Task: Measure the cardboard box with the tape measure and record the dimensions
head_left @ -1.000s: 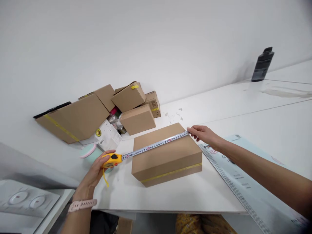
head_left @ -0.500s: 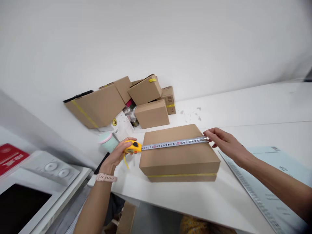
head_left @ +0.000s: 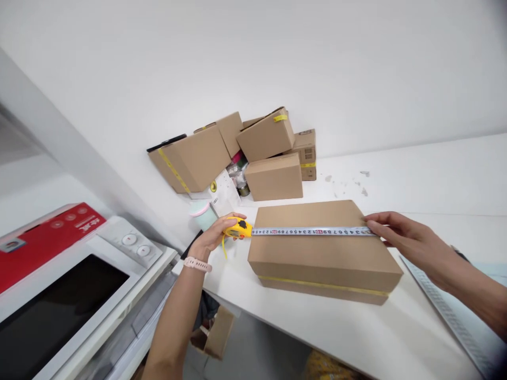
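A closed cardboard box with a yellow tape strip along its side lies on the white table. My left hand is closed round the yellow case of a tape measure just off the box's left edge. The numbered metal blade runs straight across the box top. At the right edge, the fingers of my right hand pinch the blade's end and press it by the box; the tip itself is partly hidden.
Several cardboard boxes are piled against the wall. A mint cup with a pink rim stands behind my left hand. On the left is a white microwave with a red box behind it. A pale blue sheet lies at the right.
The view has turned left, so everything appears farther right and more of the microwave shows. Both hands keep hold of the tape measure across the box; the right fingers have shifted slightly over its end.
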### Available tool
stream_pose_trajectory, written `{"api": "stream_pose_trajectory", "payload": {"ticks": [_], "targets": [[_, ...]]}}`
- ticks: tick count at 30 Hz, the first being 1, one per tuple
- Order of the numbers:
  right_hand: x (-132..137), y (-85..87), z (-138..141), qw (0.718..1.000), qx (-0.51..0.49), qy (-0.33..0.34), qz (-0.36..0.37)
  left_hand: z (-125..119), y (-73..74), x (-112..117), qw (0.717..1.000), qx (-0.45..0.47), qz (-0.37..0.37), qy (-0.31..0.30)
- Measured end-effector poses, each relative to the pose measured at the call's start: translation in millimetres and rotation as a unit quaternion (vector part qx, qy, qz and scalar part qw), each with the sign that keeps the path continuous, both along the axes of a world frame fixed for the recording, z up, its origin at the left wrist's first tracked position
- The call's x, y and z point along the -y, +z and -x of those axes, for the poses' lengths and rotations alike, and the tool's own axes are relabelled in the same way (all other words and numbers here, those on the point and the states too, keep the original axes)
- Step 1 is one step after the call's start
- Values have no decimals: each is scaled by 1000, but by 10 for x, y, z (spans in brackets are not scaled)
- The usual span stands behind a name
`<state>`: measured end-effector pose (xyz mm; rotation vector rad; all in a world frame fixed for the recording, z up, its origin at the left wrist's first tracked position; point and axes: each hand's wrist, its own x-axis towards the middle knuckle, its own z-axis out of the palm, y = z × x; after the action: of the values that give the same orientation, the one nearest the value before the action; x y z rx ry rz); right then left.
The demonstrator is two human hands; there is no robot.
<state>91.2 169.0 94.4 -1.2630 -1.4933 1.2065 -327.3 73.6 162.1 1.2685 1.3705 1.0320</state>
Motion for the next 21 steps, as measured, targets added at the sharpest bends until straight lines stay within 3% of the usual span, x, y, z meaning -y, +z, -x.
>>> {"api": "stream_pose_trajectory", "payload": {"ticks": [7, 21], "targets": [[40, 92, 11, 999, -36, 19, 18, -10, 9, -21, 1000, 0, -2, -15], [-67, -77, -43, 1000, 7, 12, 8, -56, 40, 19, 1000, -5, -1, -4]]}}
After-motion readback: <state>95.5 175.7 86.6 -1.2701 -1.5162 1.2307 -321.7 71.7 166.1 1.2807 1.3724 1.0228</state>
